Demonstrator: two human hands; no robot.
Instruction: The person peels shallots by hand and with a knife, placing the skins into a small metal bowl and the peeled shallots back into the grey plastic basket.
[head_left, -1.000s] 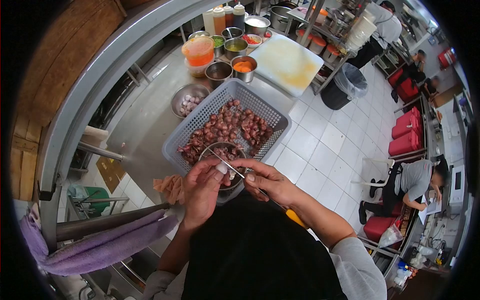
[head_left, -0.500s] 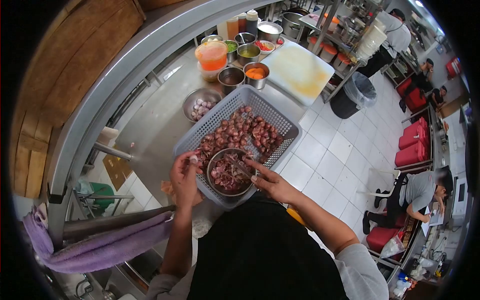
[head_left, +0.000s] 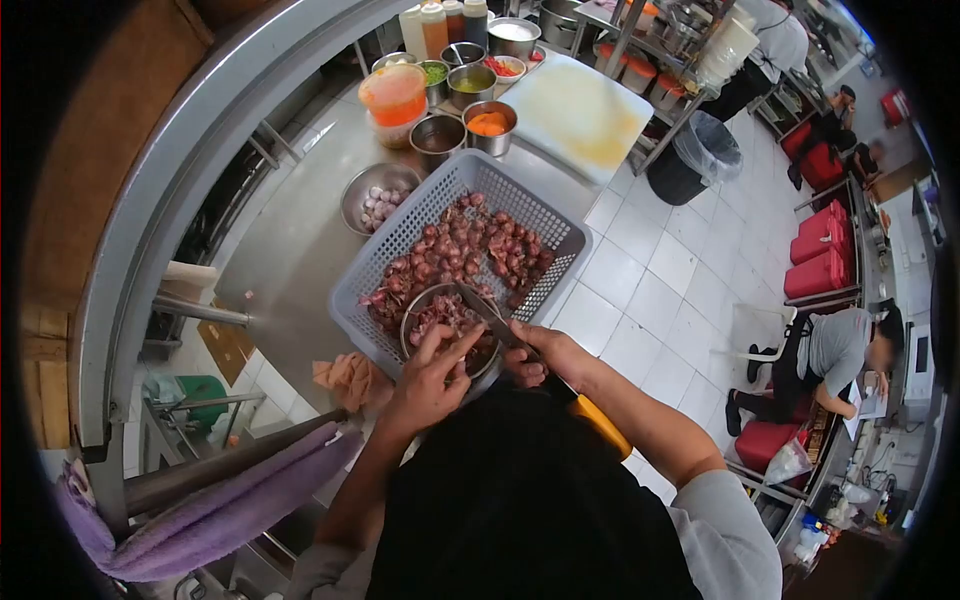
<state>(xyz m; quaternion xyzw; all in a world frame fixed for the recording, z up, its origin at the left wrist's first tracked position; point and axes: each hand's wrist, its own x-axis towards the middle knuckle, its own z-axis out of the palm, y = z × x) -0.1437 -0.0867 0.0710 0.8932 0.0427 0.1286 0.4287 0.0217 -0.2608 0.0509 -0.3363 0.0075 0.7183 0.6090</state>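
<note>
My right hand grips a knife; its dark blade points up and left over a metal bowl. A yellow handle extends behind the hand. My left hand is over the bowl's near side, fingers apart, index finger stretched toward the blade. Nothing shows in its grasp. Purplish peeled pieces and skins fill the bowl. The bowl sits at the near end of a grey perforated plastic basket, which holds many red shallots.
Left of the basket, a metal bowl holds pale bulbs. Beyond are an orange-topped tub, several metal containers and a white cutting board. A brown cloth lies at the counter's near edge. A bin and several people are to the right.
My left hand has moved right, from the bowl's left side to its near side beside the knife. The pale piece at its fingertips is gone from sight. The blade now points more upward.
</note>
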